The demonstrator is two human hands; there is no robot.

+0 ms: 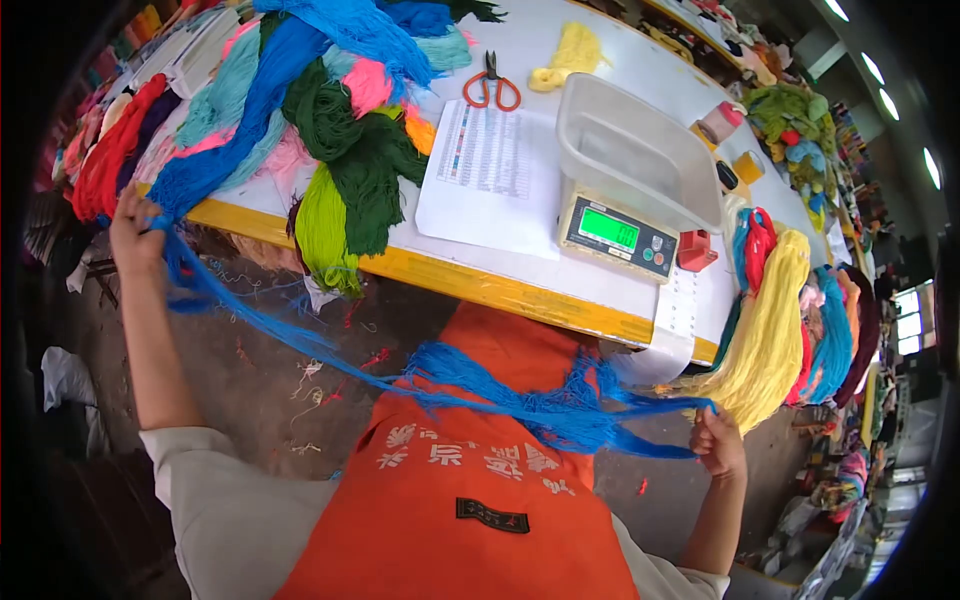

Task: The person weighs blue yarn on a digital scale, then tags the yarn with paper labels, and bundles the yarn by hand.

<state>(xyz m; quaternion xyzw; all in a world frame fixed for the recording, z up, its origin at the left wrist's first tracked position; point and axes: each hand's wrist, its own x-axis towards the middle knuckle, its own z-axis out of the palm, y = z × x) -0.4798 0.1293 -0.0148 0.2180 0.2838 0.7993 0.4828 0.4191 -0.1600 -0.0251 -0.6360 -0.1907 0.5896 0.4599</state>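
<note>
– So, where's the loose bright-blue yarn (555,418)?
– Strung across the orange cloth apron (420,530), in front of the white-topped, yellow-edged desk (525,35).
– Grip?
– Left hand (138,230): closed around it near the desk's edge. Right hand (718,442): pinching it too, beside the long pale-yellow yarn hank (765,340).
– Else?
– Beige digital scale (620,240) carrying a translucent plastic tub (620,185); printed white paper sheet (490,200) alongside; red-handled scissors (491,76) just past that.
</note>
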